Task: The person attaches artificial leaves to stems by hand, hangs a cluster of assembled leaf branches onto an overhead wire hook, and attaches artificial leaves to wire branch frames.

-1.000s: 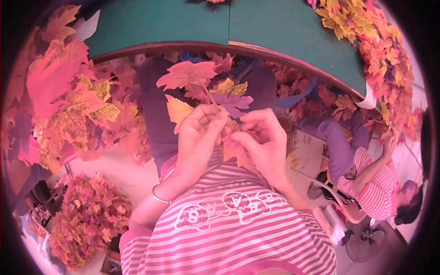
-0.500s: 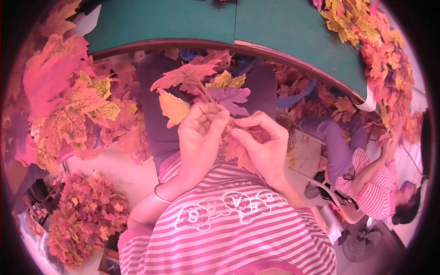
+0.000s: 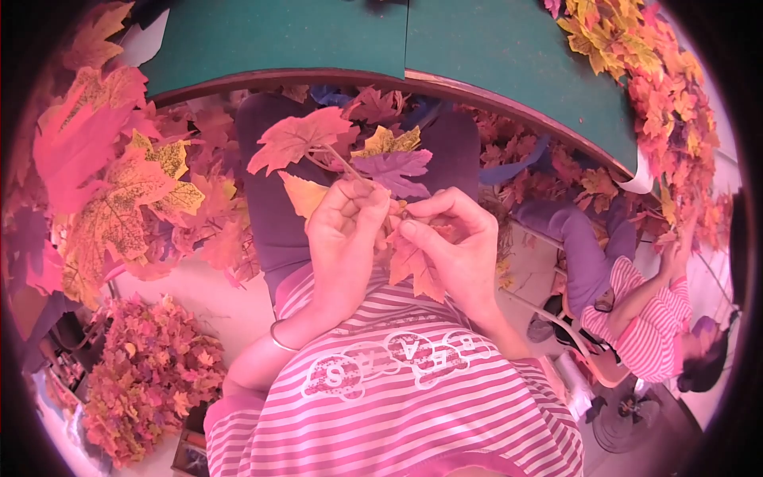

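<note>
My left hand [image 3: 343, 230] is closed around the stems of several artificial maple leaves above my lap. From its grip fan out a red-pink leaf [image 3: 300, 138], a yellow leaf [image 3: 388, 141], a purple leaf [image 3: 393, 169] and a yellow-orange leaf [image 3: 303, 193]. Close beside it, my right hand [image 3: 461, 242] pinches a stem between thumb and index finger. An orange leaf [image 3: 416, 272] hangs just below those fingertips. Exactly where the stems meet is hidden by the fingers.
A green table [image 3: 278, 40] curves in front of me. Artificial leaves heap up at left [image 3: 119, 187], on the table's right end [image 3: 668, 103] and in a floor pile [image 3: 151, 374]. Another person [image 3: 640, 318] sits at right, near a floor fan [image 3: 628, 417].
The red-pink leaf has swung left and turned, showing more of its stem. The orange leaf below my right fingers shows more. Both hands stay nearly in place.
</note>
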